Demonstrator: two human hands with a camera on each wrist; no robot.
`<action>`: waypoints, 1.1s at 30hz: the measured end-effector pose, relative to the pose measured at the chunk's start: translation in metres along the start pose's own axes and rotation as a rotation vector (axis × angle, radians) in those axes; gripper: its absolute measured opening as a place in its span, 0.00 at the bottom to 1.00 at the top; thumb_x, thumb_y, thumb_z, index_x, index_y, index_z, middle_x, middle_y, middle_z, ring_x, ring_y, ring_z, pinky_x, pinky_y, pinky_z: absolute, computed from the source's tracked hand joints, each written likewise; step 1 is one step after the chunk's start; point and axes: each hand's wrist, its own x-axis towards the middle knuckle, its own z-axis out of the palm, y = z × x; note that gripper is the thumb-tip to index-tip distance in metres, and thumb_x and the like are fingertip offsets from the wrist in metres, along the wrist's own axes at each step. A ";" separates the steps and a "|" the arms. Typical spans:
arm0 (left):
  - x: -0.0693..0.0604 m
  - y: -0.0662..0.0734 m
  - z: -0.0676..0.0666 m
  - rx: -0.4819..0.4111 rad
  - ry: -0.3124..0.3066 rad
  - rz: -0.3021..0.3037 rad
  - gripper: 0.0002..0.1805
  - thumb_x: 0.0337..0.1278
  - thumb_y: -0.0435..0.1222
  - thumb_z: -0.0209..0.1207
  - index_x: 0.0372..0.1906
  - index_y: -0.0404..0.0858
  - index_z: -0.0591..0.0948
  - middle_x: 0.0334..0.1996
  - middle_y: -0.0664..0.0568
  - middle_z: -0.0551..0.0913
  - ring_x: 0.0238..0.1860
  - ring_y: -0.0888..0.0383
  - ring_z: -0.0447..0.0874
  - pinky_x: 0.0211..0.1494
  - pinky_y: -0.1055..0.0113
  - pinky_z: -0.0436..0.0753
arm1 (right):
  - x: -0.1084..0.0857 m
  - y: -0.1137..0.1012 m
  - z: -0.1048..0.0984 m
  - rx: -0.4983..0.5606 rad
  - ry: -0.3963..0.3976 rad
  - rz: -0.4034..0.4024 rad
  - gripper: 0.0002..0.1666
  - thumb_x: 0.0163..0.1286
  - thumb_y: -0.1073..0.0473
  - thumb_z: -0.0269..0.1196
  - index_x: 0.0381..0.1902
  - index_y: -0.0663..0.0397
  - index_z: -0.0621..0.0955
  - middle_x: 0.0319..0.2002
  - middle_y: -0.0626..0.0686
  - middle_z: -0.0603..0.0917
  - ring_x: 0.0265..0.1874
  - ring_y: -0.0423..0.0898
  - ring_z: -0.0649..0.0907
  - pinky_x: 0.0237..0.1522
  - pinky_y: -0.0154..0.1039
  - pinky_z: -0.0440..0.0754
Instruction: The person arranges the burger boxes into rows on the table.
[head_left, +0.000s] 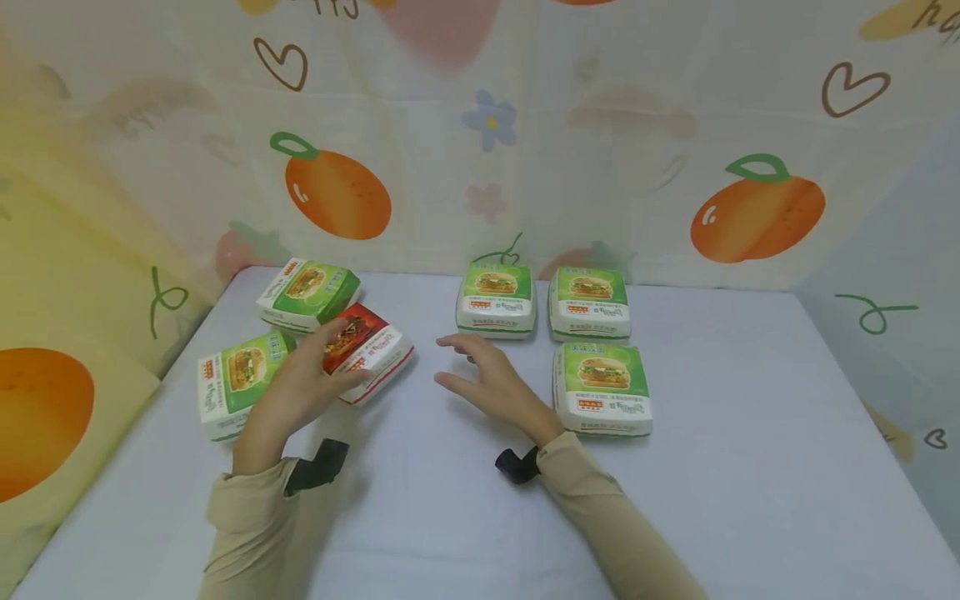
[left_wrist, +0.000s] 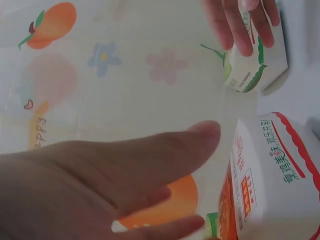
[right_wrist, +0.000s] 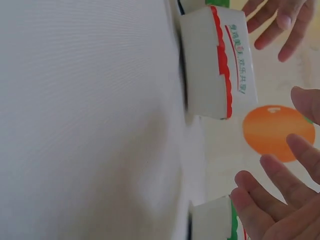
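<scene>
In the head view a red-and-white burger box (head_left: 384, 357) lies tilted on the table, left of centre. My left hand (head_left: 300, 392) hovers over its left part, thumb and fingers apart, gripping nothing. To the right, my right hand (head_left: 491, 379) is held above the table with relaxed, parted fingers and nothing in them. The left wrist view shows the red-and-white box (left_wrist: 280, 175) beyond my left thumb. In the right wrist view the same box (right_wrist: 215, 65) stands near the left fingers, with my right hand (right_wrist: 285, 200) below.
Two green-and-white boxes, one at the back (head_left: 307, 293) and one nearer (head_left: 236, 379), lie left of the red one. Three more green-and-white boxes (head_left: 497, 302), (head_left: 588, 304), (head_left: 602, 389) lie right of centre. A printed curtain (head_left: 420, 125) hangs behind the white table (head_left: 435, 517).
</scene>
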 end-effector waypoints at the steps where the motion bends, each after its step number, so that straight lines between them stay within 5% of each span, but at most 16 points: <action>1: 0.001 -0.001 0.000 -0.006 -0.003 0.007 0.46 0.62 0.45 0.64 0.78 0.38 0.54 0.75 0.35 0.59 0.71 0.34 0.59 0.69 0.33 0.65 | 0.002 0.000 0.001 0.003 -0.004 0.002 0.29 0.70 0.54 0.64 0.67 0.55 0.73 0.66 0.53 0.75 0.67 0.57 0.73 0.69 0.50 0.73; 17: 0.012 -0.015 0.003 0.053 -0.025 0.016 0.44 0.58 0.39 0.67 0.75 0.37 0.59 0.73 0.28 0.53 0.71 0.30 0.54 0.69 0.29 0.61 | 0.027 -0.003 0.021 0.063 -0.143 0.077 0.38 0.69 0.50 0.65 0.73 0.47 0.66 0.73 0.49 0.68 0.71 0.53 0.71 0.71 0.48 0.70; 28: 0.011 -0.019 0.005 0.051 -0.037 0.121 0.40 0.59 0.34 0.66 0.74 0.37 0.61 0.74 0.31 0.55 0.72 0.31 0.56 0.70 0.30 0.61 | 0.031 0.003 0.028 0.069 -0.114 0.076 0.40 0.68 0.54 0.66 0.74 0.51 0.64 0.73 0.52 0.67 0.69 0.53 0.73 0.70 0.46 0.71; 33: 0.014 -0.020 0.007 0.027 -0.027 0.089 0.42 0.58 0.34 0.66 0.75 0.37 0.61 0.76 0.31 0.50 0.72 0.28 0.54 0.69 0.28 0.60 | 0.031 0.003 0.033 0.097 -0.118 0.096 0.38 0.69 0.55 0.66 0.74 0.50 0.65 0.73 0.53 0.67 0.68 0.53 0.74 0.70 0.46 0.72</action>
